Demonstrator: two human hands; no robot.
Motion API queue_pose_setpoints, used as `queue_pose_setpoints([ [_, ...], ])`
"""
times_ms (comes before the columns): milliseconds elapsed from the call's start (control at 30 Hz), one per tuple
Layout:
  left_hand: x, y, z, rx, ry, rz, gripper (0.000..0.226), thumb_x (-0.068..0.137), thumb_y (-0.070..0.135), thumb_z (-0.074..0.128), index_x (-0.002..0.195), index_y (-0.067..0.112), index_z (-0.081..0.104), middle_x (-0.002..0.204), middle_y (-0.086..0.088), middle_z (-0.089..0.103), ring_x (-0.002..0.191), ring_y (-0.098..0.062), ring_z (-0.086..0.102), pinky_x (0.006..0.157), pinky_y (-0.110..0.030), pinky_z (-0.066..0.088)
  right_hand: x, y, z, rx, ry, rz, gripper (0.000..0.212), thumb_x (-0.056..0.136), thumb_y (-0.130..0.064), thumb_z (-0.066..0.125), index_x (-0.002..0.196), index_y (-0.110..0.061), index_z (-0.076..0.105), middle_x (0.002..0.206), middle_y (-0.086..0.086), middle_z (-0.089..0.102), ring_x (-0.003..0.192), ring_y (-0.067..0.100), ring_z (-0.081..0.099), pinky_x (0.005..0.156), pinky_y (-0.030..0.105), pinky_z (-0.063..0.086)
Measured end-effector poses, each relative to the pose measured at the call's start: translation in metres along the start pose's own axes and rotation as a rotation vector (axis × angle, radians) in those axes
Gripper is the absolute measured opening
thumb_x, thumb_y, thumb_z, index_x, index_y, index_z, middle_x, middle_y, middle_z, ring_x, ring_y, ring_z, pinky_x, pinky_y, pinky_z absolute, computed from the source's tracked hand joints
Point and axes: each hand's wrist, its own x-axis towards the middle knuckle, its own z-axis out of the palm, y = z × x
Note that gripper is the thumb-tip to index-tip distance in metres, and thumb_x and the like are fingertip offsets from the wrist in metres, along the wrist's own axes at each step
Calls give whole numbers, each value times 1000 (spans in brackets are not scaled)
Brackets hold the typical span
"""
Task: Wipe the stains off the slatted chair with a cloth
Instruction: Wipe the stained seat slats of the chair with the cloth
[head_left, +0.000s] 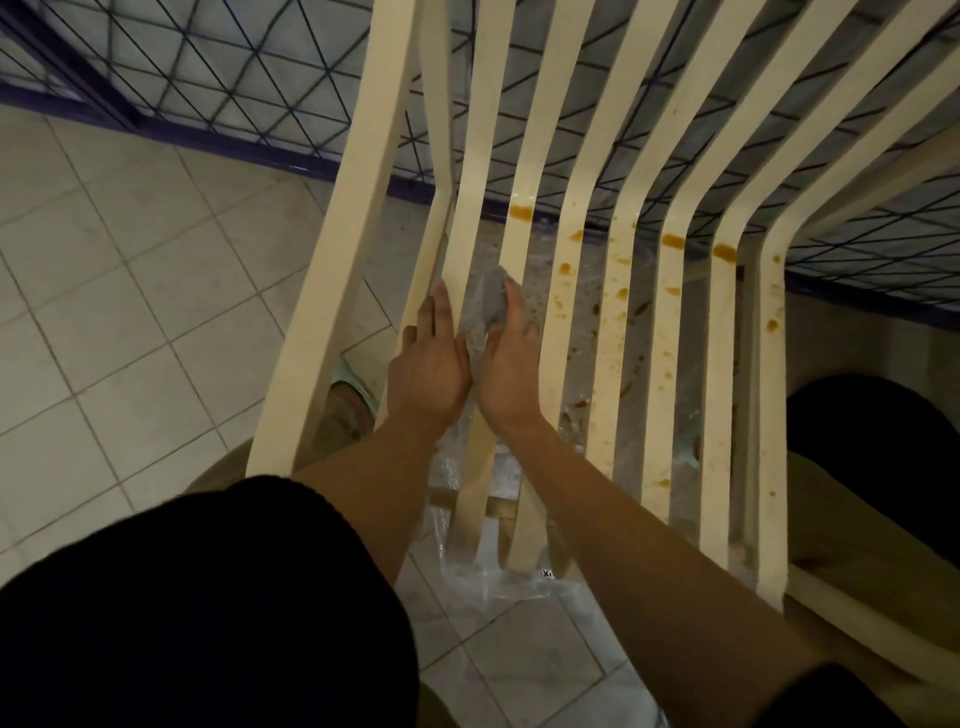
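Note:
A cream slatted chair (670, 312) fills the middle and right of the head view, its seat slats running toward me. Orange-brown stains (673, 240) dot the slats from the third one rightward, thickest at the bend. My right hand (511, 364) grips a grey cloth (491, 306) against the second and third slats from the left. My left hand (428, 364) lies beside it with straight fingers resting on the left slats. The cloth's lower part is hidden between my hands.
Clear plastic sheeting (483, 577) lies on the tiled floor (119, 312) under the chair. A dark metal grille (218, 67) runs behind the chair. My foot in a light sandal (348, 400) shows left of the seat. The chair's armrest (332, 291) stands at the left.

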Motion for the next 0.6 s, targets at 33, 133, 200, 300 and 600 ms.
queue_pose_setpoints([
  [33,1,0,0,6,0,-1,62,104,34,25,155,16,-6,159,-7,18,132,-36,39,87,-48,48,-10,4,1,-3,1,-9,52,104,-20,37,153,-22,22,137,16,42,107,18,48,95,27,42],
  [133,1,2,0,4,14,7,62,104,34,26,155,17,-4,158,-8,21,128,-35,43,86,-48,48,-35,13,7,139,-14,28,50,104,-15,35,153,-23,25,143,11,39,116,11,47,105,32,42],
  [200,1,2,1,-12,20,4,61,104,34,26,155,19,-4,157,-7,23,127,-35,43,86,-48,47,-54,16,9,203,-20,53,51,103,-17,34,152,-27,26,145,7,36,119,8,46,108,34,39],
  [300,0,0,0,-36,22,-4,61,104,36,25,155,22,-5,156,-7,25,126,-35,44,85,-49,48,-79,17,6,124,-27,76,57,101,-7,39,152,-27,26,143,12,38,124,21,45,108,41,39],
  [600,2,-2,3,-59,48,1,59,104,41,22,155,25,-4,152,-8,31,121,-33,49,80,-47,50,-19,2,3,59,4,35,52,103,-16,36,152,-26,24,137,15,44,108,20,51,90,29,45],
])
